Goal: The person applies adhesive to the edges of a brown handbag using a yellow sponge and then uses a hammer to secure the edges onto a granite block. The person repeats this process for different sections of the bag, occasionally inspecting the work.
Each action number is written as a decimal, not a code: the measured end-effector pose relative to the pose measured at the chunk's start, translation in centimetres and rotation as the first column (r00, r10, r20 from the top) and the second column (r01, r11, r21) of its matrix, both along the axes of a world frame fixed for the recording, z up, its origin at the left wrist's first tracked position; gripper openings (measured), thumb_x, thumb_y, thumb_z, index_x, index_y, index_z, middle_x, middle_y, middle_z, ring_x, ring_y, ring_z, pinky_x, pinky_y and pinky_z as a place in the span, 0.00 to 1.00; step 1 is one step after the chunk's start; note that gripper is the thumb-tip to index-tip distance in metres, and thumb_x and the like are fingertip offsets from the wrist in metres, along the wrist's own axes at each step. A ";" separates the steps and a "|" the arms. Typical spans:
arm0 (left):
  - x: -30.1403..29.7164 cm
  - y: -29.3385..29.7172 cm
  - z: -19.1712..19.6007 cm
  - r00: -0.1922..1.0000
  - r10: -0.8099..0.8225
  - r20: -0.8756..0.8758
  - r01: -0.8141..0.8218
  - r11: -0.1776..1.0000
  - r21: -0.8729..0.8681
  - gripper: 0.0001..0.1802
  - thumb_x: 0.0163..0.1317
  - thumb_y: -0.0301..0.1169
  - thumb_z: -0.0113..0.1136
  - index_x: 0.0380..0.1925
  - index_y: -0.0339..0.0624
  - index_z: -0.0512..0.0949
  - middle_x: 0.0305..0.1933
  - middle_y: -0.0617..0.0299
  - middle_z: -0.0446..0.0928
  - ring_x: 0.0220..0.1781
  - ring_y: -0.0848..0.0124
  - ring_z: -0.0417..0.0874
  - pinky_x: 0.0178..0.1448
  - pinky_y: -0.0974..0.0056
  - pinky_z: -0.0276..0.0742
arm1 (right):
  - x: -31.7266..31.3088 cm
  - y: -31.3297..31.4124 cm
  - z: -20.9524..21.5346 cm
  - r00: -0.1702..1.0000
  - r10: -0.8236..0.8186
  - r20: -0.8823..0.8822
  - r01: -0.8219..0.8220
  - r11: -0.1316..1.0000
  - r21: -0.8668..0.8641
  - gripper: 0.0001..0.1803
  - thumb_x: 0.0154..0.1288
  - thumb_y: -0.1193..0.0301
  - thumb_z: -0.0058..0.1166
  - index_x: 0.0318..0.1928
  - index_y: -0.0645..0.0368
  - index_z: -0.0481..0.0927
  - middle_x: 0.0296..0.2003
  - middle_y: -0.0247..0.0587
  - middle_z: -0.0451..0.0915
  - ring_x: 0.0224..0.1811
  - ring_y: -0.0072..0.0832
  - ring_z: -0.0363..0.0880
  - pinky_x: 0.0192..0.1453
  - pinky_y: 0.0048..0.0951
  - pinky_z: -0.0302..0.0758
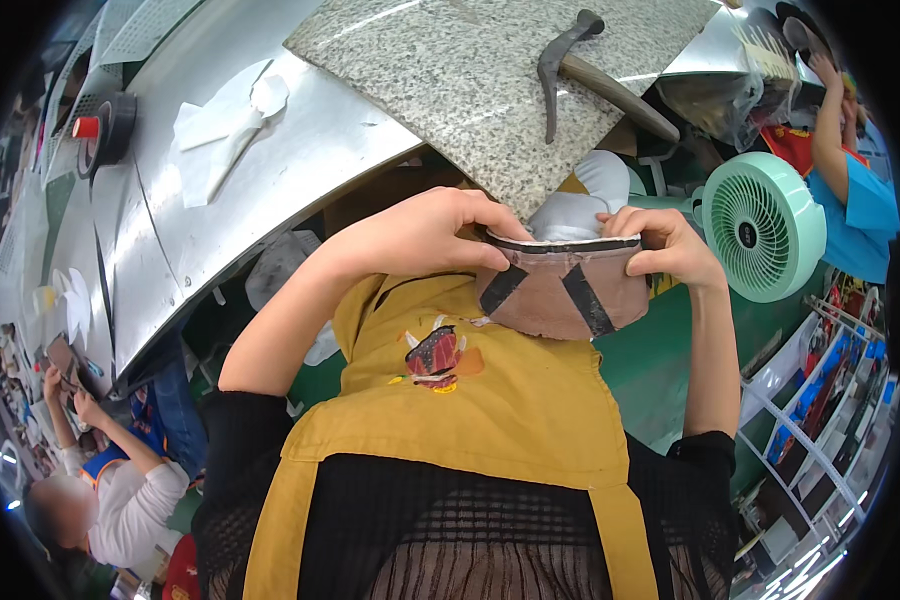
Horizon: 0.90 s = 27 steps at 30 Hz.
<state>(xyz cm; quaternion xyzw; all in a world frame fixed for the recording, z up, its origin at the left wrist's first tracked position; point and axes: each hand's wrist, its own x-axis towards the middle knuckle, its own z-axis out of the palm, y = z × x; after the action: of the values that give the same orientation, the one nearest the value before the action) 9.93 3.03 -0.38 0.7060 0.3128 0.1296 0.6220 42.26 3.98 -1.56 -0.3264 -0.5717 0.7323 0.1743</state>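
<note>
A curved, brownish-pink panel (pixel 552 297), perhaps leather, is held up in front of my yellow apron (pixel 450 420). Two slanted black strips cross its face, and a black band with a pale edge runs along its top. My left hand (pixel 425 230) pinches the top left corner, thumb in front and fingers over the edge. At the opposite top corner, my right hand (pixel 670 242) grips it the same way, fingers curled behind. White cloth-like material (pixel 580 200) shows just beyond the top edge; whether it touches the panel I cannot tell.
A speckled stone slab (pixel 400 80) lies ahead, with a hammer (pixel 620 95) on it. The metal table (pixel 300 160) carries white scraps (pixel 230 130) and a black roll (pixel 120 130). A green fan (pixel 765 228) stands right. People work at far left and far right.
</note>
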 end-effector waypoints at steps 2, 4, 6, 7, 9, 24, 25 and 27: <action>-0.1 0.2 0.4 1.000 -0.008 0.011 0.008 0.999 -0.033 0.17 0.58 0.32 0.62 0.48 0.45 0.79 0.45 0.55 0.79 0.50 0.62 0.77 0.57 0.61 0.70 | 0.0 0.2 0.0 1.000 0.005 -0.003 -0.005 1.000 -0.001 0.12 0.48 0.78 0.64 0.36 0.64 0.79 0.35 0.34 0.78 0.43 0.24 0.74 0.73 0.40 0.52; -0.3 0.3 0.7 1.000 0.001 -0.008 -0.001 0.999 -0.048 0.17 0.58 0.31 0.63 0.48 0.45 0.80 0.45 0.57 0.78 0.51 0.64 0.76 0.58 0.62 0.70 | -0.2 0.3 0.1 1.000 0.007 0.002 -0.007 1.000 0.006 0.13 0.48 0.78 0.64 0.36 0.64 0.79 0.36 0.34 0.78 0.43 0.24 0.74 0.74 0.39 0.52; -0.5 0.2 0.9 0.998 0.024 -0.059 -0.027 0.999 -0.042 0.16 0.57 0.29 0.64 0.48 0.44 0.81 0.45 0.60 0.78 0.51 0.67 0.76 0.59 0.64 0.69 | -0.6 0.4 0.3 1.000 0.005 0.015 -0.005 1.000 0.019 0.13 0.48 0.78 0.65 0.37 0.64 0.79 0.36 0.34 0.79 0.43 0.23 0.73 0.74 0.38 0.52; -0.7 0.2 0.9 0.998 0.026 -0.062 -0.029 0.999 -0.040 0.16 0.57 0.29 0.64 0.47 0.44 0.81 0.45 0.59 0.78 0.51 0.67 0.76 0.59 0.64 0.69 | -0.8 0.4 0.4 1.000 0.011 0.023 -0.012 0.999 0.037 0.13 0.48 0.77 0.65 0.37 0.64 0.79 0.36 0.34 0.79 0.42 0.23 0.73 0.72 0.37 0.55; -1.1 0.2 1.0 0.997 0.029 -0.067 -0.032 0.999 -0.037 0.16 0.57 0.29 0.64 0.47 0.43 0.80 0.45 0.59 0.78 0.51 0.67 0.75 0.59 0.64 0.69 | -1.2 0.5 0.5 0.999 0.021 0.039 -0.024 0.997 0.074 0.13 0.49 0.77 0.65 0.37 0.63 0.79 0.37 0.34 0.79 0.42 0.23 0.73 0.67 0.34 0.62; -0.2 -0.4 0.8 0.948 0.313 -0.058 -0.222 0.781 0.583 0.09 0.59 0.33 0.61 0.38 0.44 0.80 0.33 0.61 0.77 0.41 0.61 0.78 0.55 0.60 0.68 | -9.0 0.6 3.1 0.904 -0.141 0.403 -0.155 0.771 0.618 0.15 0.52 0.65 0.63 0.37 0.60 0.79 0.30 0.40 0.77 0.36 0.35 0.75 0.43 0.32 0.70; 0.1 -0.3 0.7 0.943 0.329 -0.050 -0.245 0.787 0.566 0.09 0.59 0.32 0.61 0.38 0.44 0.81 0.32 0.60 0.76 0.40 0.61 0.77 0.52 0.60 0.69 | -8.8 0.5 3.2 0.905 -0.169 0.389 -0.125 0.771 0.625 0.15 0.53 0.64 0.63 0.38 0.60 0.79 0.29 0.41 0.78 0.36 0.36 0.76 0.43 0.33 0.70; 1.0 -0.2 0.4 0.921 0.388 -0.018 -0.307 0.757 0.577 0.07 0.58 0.30 0.61 0.37 0.45 0.81 0.28 0.60 0.74 0.38 0.62 0.77 0.44 0.61 0.72 | -8.2 0.9 3.6 0.906 -0.184 0.381 -0.070 0.822 0.565 0.15 0.54 0.66 0.62 0.39 0.61 0.78 0.31 0.41 0.77 0.39 0.34 0.76 0.45 0.32 0.71</action>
<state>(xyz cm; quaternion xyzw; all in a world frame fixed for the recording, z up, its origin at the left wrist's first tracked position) 10.97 2.83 0.03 0.7941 0.4281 0.2809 0.3275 34.09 4.89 2.07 -0.4266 -0.7764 0.4360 0.1587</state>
